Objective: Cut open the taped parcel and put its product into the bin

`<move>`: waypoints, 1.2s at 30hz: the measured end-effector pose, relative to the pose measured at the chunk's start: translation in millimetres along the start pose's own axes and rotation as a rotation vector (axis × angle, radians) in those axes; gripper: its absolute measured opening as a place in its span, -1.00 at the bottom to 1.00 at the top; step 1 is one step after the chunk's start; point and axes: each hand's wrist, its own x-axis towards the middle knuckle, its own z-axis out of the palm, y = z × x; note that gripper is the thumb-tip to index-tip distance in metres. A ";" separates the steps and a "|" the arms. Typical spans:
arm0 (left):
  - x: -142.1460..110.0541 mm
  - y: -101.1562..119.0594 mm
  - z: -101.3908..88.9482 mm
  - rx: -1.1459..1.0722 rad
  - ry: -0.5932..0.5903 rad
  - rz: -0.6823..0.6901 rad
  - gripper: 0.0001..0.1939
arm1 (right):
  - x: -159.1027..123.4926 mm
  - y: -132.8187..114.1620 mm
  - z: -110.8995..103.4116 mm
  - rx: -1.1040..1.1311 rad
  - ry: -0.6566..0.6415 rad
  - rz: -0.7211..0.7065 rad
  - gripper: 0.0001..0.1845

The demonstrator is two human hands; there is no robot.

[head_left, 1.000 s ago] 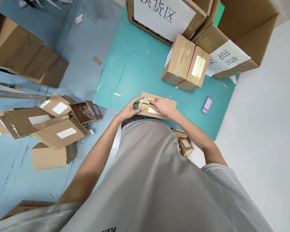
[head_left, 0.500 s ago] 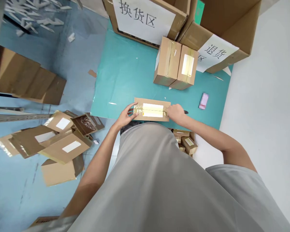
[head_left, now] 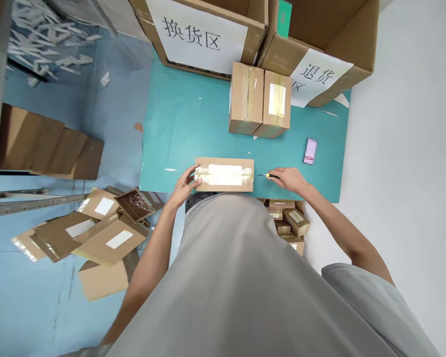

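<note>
A flat taped cardboard parcel [head_left: 225, 174] with a white label lies at the near edge of the teal table [head_left: 178, 124]. My left hand [head_left: 184, 184] grips the parcel's left end, fingers curled over its edge. To the right of the parcel, my right hand [head_left: 290, 179] rests on the table surface, closed round a small knife [head_left: 269, 175] with a yellow and black handle, its blade pointing left at the parcel.
Two taped boxes [head_left: 260, 99] stand side by side further back. Behind them are two big open cartons with paper signs [head_left: 196, 37]. A small pink item [head_left: 310, 150] lies at the right. Opened boxes [head_left: 96, 223] litter the floor at left, small boxes [head_left: 290, 223] under the table.
My right hand has drawn the knife rightwards off the parcel's taped seam and onto the table beside it. My left hand has stayed at the parcel's left end. The camera tilted.
</note>
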 end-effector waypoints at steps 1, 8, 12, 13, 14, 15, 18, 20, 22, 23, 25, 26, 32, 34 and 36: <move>-0.1 -1.3 -10.0 -0.007 0.011 -0.021 -0.10 | -1.0 6.9 6.6 0.109 0.071 0.018 -0.56; 1.2 -9.8 -68.9 0.012 0.145 -0.101 -0.04 | 49.4 -33.7 72.2 1.025 0.166 0.378 -0.35; 0.9 -16.2 -79.3 0.118 0.194 -0.110 -0.07 | 72.0 -82.1 86.5 1.222 0.098 0.352 -0.32; 2.3 -18.1 -79.4 0.148 0.194 -0.096 -0.08 | 72.8 -89.3 85.8 1.242 0.105 0.341 -0.31; 4.7 -20.2 -77.9 0.169 0.189 -0.079 -0.10 | 71.7 -93.7 83.7 1.255 0.125 0.338 -0.29; 8.3 -22.5 -74.4 0.178 0.182 -0.064 -0.11 | 69.2 -95.4 80.1 1.263 0.154 0.339 -0.28; 26.1 -30.5 -47.7 0.150 0.132 -0.049 -0.01 | 55.5 -86.2 62.1 1.262 0.260 0.344 -0.26; 41.2 -35.8 -16.2 0.136 0.069 -0.063 0.15 | 45.3 -72.2 45.3 1.231 0.339 0.342 -0.26; 55.6 -39.2 21.9 0.131 -0.034 -0.067 0.28 | 38.5 -56.3 27.3 1.158 0.410 0.340 -0.28; 61.7 -39.8 41.0 0.117 -0.096 -0.057 0.30 | 37.3 -48.6 18.7 1.111 0.436 0.340 -0.29; 71.1 -38.4 73.9 0.092 -0.195 -0.053 0.28 | 39.3 -35.4 4.5 0.986 0.460 0.343 -0.33; 74.3 -36.4 85.9 0.094 -0.223 -0.067 0.23 | 41.9 -30.3 -0.7 0.903 0.466 0.351 -0.36; 73.6 3.1 86.0 0.206 -0.125 0.005 -0.22 | 46.7 -29.9 -5.7 0.407 0.532 0.413 -0.51; 65.2 29.5 75.1 0.195 -0.094 0.127 -0.36 | 36.2 -42.3 -0.6 0.385 0.570 0.423 -0.48; 54.5 59.5 69.8 0.188 -0.075 0.207 -0.43 | 21.5 -59.5 5.7 0.425 0.602 0.416 -0.44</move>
